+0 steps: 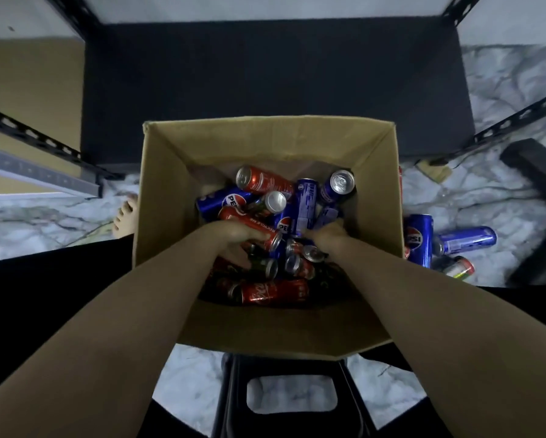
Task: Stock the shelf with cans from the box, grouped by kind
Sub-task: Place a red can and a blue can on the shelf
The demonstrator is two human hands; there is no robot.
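While both arms reach down into the box (265, 134) at frame centre, the left hand (230, 232) curls round a red can (259, 230) printed "RECYCLE ME". The right hand (328, 237) digs among blue cans; whether it grips one cannot be told. "PEPSI" reads on a blue can (224, 202) inside the box, Coca-Cola script on a red one (275, 290) at the near wall. Right of the box, on the marble floor (502, 90), lie two blue Pepsi cans (418, 241) and one green can (458, 267). The dark shelf (275, 83) sits at frame top.
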